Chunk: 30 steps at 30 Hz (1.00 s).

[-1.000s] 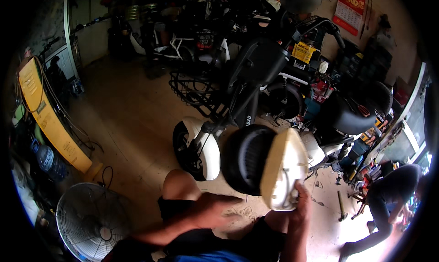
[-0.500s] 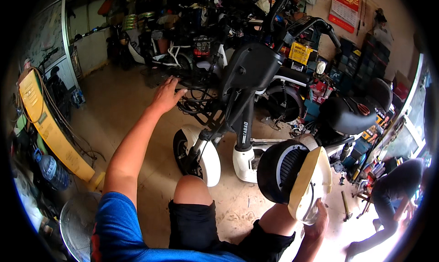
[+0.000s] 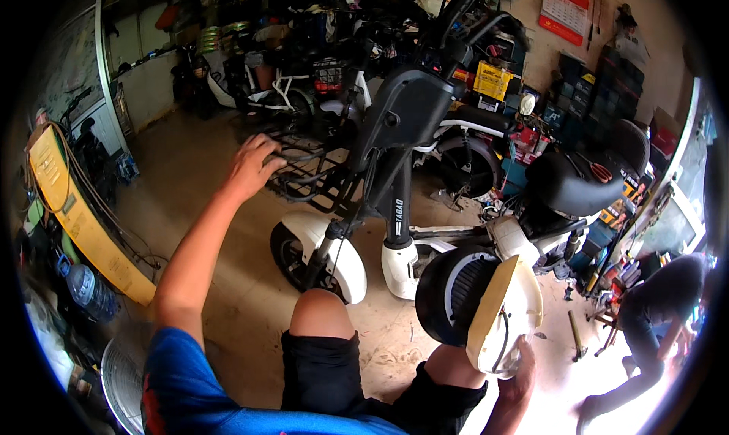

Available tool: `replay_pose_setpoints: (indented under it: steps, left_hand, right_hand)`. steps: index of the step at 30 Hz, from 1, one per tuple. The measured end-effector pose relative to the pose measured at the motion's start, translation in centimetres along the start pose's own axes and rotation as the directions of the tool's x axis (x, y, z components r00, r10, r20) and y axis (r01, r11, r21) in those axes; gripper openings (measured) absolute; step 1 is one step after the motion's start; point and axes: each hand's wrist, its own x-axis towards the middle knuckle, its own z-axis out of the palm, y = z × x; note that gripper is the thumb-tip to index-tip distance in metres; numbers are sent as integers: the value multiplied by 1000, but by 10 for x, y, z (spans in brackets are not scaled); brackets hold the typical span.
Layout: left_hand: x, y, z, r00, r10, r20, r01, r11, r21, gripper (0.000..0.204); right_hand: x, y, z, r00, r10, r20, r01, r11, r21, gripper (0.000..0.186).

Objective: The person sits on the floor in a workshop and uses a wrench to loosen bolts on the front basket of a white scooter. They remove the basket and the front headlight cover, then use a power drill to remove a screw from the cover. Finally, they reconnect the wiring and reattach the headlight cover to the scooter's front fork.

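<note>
My left hand (image 3: 253, 167) reaches forward at the left of the white-and-black electric scooter (image 3: 399, 196). Its thumb lies at the edge of the black wire front basket (image 3: 311, 177), and the fingers bend over the rim; their tips are partly hard to see. Low on the right, my right hand (image 3: 518, 376) grips the lower edge of a cream plastic shell (image 3: 495, 321) with a dark cable along it. Against that shell is a thick black round part (image 3: 440, 294) with a ribbed inside, above my right knee. Whether the two are joined I cannot tell.
A black scooter seat (image 3: 562, 180) carries red-handled scissors (image 3: 600, 171). On the floor at right lies a hammer (image 3: 575, 336), near a bent-over person (image 3: 657, 306). A yellow panel (image 3: 91, 215), water jug (image 3: 91, 287) and fan (image 3: 121, 374) stand at left.
My left hand has moved left and slightly down. The scooter's handlebar, front panel and basket have swung left with it. The shell in my right hand has shifted slightly left and down.
</note>
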Motion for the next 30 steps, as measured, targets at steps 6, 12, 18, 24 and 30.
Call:
replay_pose_setpoints:
  steps: [6,12,18,24,30]
  left_hand:
    - [-77,109,-39,986,155,53,-157,987,38,28]
    - [-139,224,-49,888,329,321,-404,893,201,47]
    - [-126,254,-42,942,223,250,-173,963,-206,30]
    - [-142,263,-95,849,484,213,-460,874,-154,29]
    - [-100,273,-165,743,664,83,-668,744,17,30]
  right_hand:
    - [-2,-7,0,1000,23,8,-23,998,-64,42]
    - [4,-20,72,992,1,123,20,986,-165,37]
    - [3,-18,161,955,56,293,7,978,-209,28]
    - [0,-12,248,863,158,480,-21,960,-279,27]
    - [27,24,331,755,232,613,-43,951,-307,20]
